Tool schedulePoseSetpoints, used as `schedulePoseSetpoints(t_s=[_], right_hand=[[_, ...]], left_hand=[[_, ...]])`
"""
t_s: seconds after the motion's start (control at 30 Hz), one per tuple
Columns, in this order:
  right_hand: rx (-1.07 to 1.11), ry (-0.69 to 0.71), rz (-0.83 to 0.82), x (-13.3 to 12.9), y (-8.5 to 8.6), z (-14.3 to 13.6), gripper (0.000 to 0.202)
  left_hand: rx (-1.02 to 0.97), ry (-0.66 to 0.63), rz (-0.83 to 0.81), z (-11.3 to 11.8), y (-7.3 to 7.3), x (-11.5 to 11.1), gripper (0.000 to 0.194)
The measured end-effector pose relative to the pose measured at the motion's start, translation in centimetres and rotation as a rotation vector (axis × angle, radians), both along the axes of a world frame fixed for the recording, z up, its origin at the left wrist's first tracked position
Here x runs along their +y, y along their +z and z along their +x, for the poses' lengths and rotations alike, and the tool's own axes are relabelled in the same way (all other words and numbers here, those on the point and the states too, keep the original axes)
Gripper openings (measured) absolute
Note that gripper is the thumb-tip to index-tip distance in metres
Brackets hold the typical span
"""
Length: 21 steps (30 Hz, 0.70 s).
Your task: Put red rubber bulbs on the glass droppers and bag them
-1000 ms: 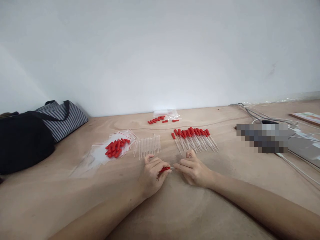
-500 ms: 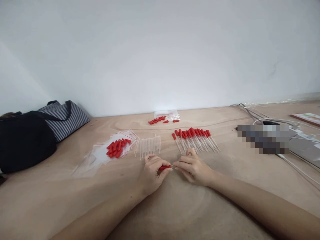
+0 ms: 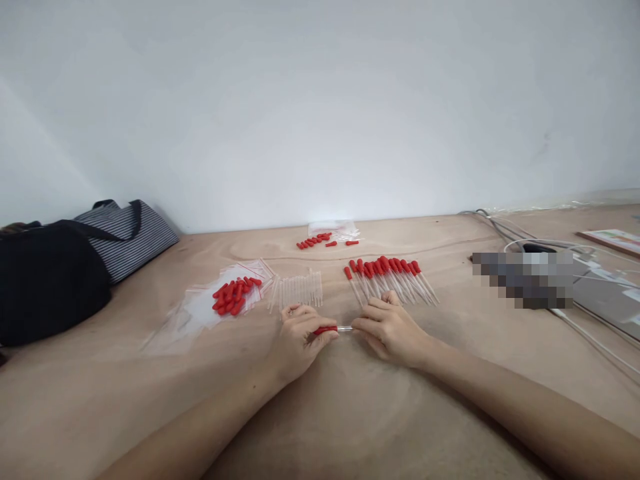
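Note:
My left hand [image 3: 303,340] pinches a red rubber dropper bulb [image 3: 325,329] low over the table. From the bulb's right end runs a clear glass pipette tube [image 3: 345,329], whose other part is closed in the fingers of my right hand [image 3: 387,330]. Bulb and tube lie in one line; how deep the tube sits in the bulb is hidden. Just beyond my left hand, a row of bare glass tubes [image 3: 300,290] lies side by side. Past my right hand rest several droppers with red bulbs fitted [image 3: 385,267].
Loose red bulbs [image 3: 233,299] lie on plastic zip bags [image 3: 193,320] at the left. Farther back are more bulbs [image 3: 313,241] and a small bag [image 3: 330,228]. A black striped bag [image 3: 135,240] stands far left; cables [image 3: 500,230] and a laptop [image 3: 605,300] occupy the right.
My hands have moved slightly apart, and more of the clear tube shows between them. The bulb has shifted a little left and up with my left hand.

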State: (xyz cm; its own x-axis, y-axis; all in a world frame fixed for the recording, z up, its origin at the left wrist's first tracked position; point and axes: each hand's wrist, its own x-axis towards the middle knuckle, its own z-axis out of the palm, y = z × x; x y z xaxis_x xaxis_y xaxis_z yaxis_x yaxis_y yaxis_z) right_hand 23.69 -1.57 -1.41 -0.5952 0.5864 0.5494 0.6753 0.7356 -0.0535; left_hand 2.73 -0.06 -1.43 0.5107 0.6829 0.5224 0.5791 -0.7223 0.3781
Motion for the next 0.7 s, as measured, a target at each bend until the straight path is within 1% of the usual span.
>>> schedulePoseSetpoints(t_s=[0.07, 0.1, 0.13, 0.17, 0.27, 0.37, 0.43, 0.5, 0.6, 0.7], right_hand=[[-0.001, -0.106, -0.089, 0.7, 0.2, 0.1, 0.019], [0.012, -0.178, -0.150, 1.2, 0.3, 0.1, 0.019], [0.033, -0.260, -0.217, 1.8, 0.5, 0.1, 0.020], [0.056, -0.346, -0.278, 2.4, 0.6, 0.1, 0.022], [0.074, -0.582, -0.410, 4.4, 1.2, -0.4, 0.025], [0.030, -0.740, -0.468, 6.0, 1.6, -1.5, 0.024], [0.012, -0.784, -0.480, 6.7, 1.6, -2.1, 0.026], [0.000, -0.805, -0.483, 7.1, 1.5, -2.5, 0.028], [-0.025, -0.816, -0.490, 7.4, 1.3, -2.7, 0.030], [-0.042, -0.818, -0.493, 7.3, 1.2, -2.5, 0.031]], left_hand=[[0.053, 0.086, 0.008, -0.6, 0.3, 0.4, 0.035], [0.080, 0.150, 0.022, -1.1, 0.5, 0.7, 0.047], [0.107, 0.225, 0.040, -1.6, 0.8, 1.1, 0.054], [0.134, 0.307, 0.063, -2.2, 1.0, 1.5, 0.054], [0.230, 0.553, 0.100, -4.4, 1.6, 3.0, 0.038], [0.312, 0.741, 0.074, -6.8, 2.1, 4.3, 0.026], [0.353, 0.793, 0.029, -8.1, 2.3, 4.8, 0.025], [0.387, 0.803, -0.009, -9.0, 2.3, 5.1, 0.027], [0.431, 0.804, -0.039, -9.5, 2.1, 5.1, 0.028], [0.452, 0.810, -0.037, -9.5, 1.8, 5.2, 0.027]])
